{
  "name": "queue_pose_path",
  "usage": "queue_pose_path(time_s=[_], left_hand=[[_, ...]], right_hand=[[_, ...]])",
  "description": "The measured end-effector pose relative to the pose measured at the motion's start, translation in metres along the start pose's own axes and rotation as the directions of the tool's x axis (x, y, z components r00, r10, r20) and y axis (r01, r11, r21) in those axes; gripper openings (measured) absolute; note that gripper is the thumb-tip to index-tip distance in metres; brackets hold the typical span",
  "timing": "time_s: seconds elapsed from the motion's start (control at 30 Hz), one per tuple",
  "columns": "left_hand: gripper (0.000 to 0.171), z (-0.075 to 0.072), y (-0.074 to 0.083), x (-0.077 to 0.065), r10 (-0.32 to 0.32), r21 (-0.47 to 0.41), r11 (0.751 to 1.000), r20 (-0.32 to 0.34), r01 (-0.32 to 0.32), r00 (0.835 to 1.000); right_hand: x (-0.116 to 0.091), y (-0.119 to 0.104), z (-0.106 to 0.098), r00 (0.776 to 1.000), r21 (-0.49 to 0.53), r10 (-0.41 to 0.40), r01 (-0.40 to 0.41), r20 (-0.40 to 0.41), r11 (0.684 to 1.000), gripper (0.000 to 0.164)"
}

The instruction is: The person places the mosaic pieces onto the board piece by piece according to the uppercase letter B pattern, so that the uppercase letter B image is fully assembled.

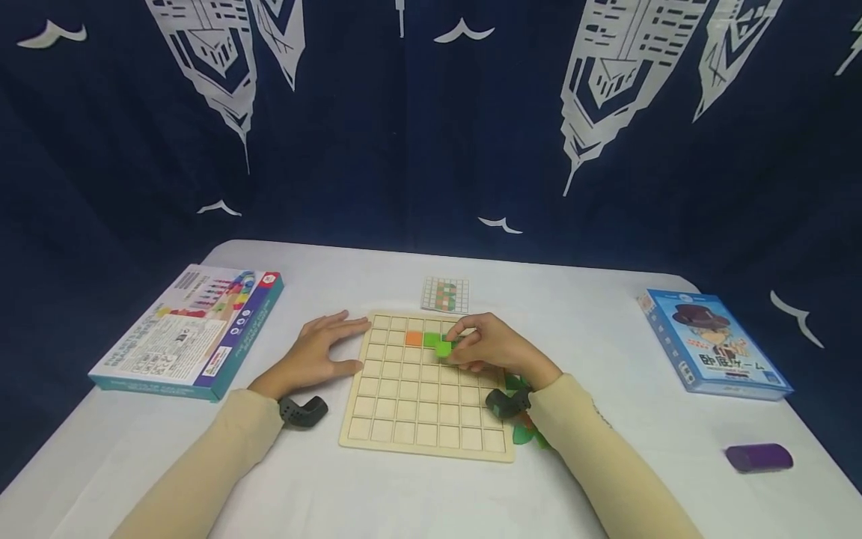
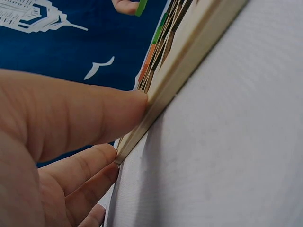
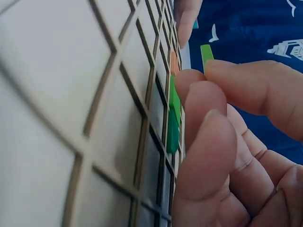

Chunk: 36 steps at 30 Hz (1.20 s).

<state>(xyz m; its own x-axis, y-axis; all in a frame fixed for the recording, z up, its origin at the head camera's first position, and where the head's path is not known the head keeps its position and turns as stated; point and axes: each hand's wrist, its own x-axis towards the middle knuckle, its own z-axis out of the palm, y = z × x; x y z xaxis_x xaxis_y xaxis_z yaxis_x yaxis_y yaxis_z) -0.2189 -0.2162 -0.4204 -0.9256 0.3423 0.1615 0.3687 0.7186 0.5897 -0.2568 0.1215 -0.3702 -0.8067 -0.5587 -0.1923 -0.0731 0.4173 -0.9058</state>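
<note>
A wooden grid board [image 1: 397,413] lies on the white table. Along its left edge rests my left hand [image 1: 316,352], fingers extended, with the thumb tip against the wooden side in the left wrist view. Over the upper part of the grid, my right hand [image 1: 490,344] pinches a light green tile [image 1: 443,349] between thumb and fingertips. An orange tile [image 1: 414,339] and another light green tile [image 1: 432,340] sit side by side in one row. Beyond them the right wrist view shows a dark green tile [image 3: 173,133], mostly hidden by my fingers in the head view.
Behind the board lies a pattern card [image 1: 445,295]. Loose green and orange pieces [image 1: 522,434] are partly hidden under my right forearm. A large box [image 1: 191,329] lies at left, a blue box [image 1: 717,340] at right, with a purple object [image 1: 759,457] near the right edge.
</note>
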Motion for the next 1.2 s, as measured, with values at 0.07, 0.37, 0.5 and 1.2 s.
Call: queue_pose_path(time_s=[0.07,0.37,0.5,1.2], left_hand=[[0.070,-0.001,0.000,0.000,0.000,0.001,1.000,0.002,0.000,1.000],[0.070,-0.001,0.002,0.000,0.009,-0.006,1.000,0.005,-0.008,1.000],[0.069,-0.001,0.003,0.000,0.006,-0.005,1.000,0.003,-0.006,1.000],[0.069,-0.002,0.003,-0.001,-0.011,-0.005,1.000,0.009,0.011,1.000]], right_hand=[[0.003,-0.001,0.003,1.000,-0.008,0.003,-0.003,0.002,1.000,0.029],[0.013,-0.008,0.017,1.000,-0.033,0.000,0.000,-0.003,0.999,0.028],[0.016,-0.012,0.024,1.000,-0.042,-0.007,0.006,-0.018,0.999,0.027],[0.028,-0.011,0.044,0.993,-0.174,-0.017,-0.004,-0.117,0.985,0.020]])
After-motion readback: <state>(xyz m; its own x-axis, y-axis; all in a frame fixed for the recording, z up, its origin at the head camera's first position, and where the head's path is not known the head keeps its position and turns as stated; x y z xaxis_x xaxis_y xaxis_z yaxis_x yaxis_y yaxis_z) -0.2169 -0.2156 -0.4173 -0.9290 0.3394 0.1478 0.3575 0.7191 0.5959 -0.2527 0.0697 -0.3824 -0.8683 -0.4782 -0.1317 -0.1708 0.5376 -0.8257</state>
